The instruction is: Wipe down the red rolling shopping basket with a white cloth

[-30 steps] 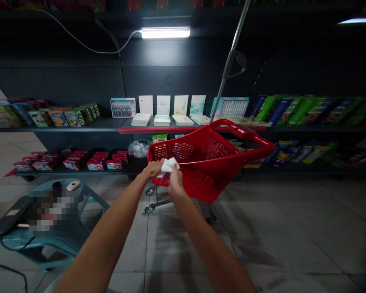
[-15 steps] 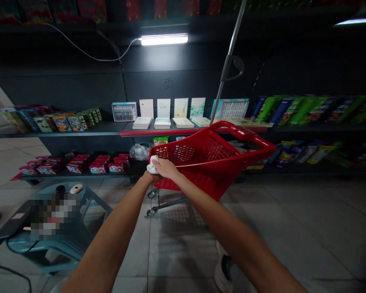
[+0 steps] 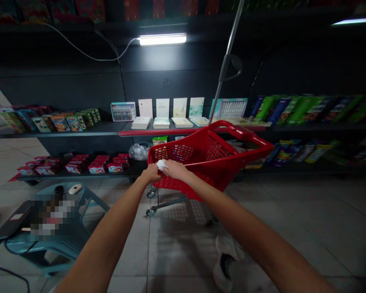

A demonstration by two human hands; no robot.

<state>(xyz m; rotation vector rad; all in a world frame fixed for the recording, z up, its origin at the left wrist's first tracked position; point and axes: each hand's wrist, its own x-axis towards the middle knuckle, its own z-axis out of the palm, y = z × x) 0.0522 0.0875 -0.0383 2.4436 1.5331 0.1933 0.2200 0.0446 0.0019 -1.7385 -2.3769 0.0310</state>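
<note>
A red plastic shopping cart stands tilted on the tiled floor in front of me. Both my hands meet at its near left rim. My right hand is closed over a small white cloth and presses it against the rim. Beside it, my left hand is curled up and touches the cloth and the cart's corner; what it grips is hidden.
Dark shelves with boxed goods, books and cards run along the back wall. A metal pole rises behind the cart. A teal plastic stool with a mouse and cables stands at the left. My shoe shows on the floor below.
My right hand crossed over to the cart's left rim and now covers the cloth, which was bunched between both hands a second ago. My shoe has come into view.
</note>
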